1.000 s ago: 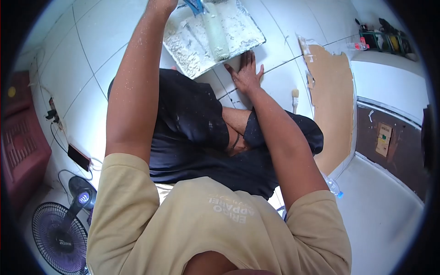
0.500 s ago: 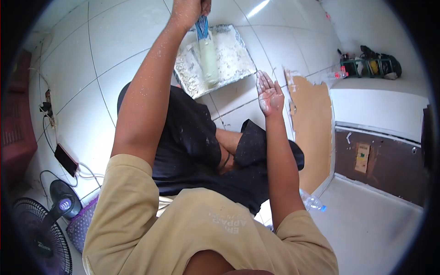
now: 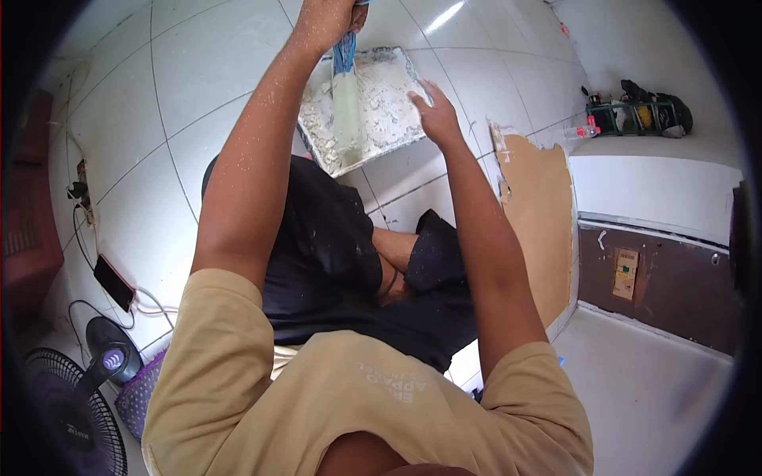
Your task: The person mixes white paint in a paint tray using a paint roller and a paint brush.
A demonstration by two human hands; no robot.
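Note:
My left hand (image 3: 329, 24) is closed around the crumpled-looking blue upper end of a long, pale-green tool (image 3: 347, 115); its exact kind does not show. The tool's lower part rests in a shallow square tray (image 3: 381, 144) coated with white, lumpy paste (image 3: 385, 99). At the tray's right edge is my right hand (image 3: 438, 117), thumb over the inner side and fingers just beyond the rim. It appears to grip that rim, though the contact is partly hidden. White specks cover my left forearm.
Brown cardboard (image 3: 540, 230) lies on the tiles to the right. A fan (image 3: 71, 420), a phone (image 3: 115, 282) and cables are on the left. A green rack (image 3: 643, 119) with assorted items stands at the far right. My crossed legs are near the tray.
My right hand has moved left from beside the tray, palm up, to the tray's right edge and turned over. The pale-green tool has shifted slightly left in the paste, still in my left hand.

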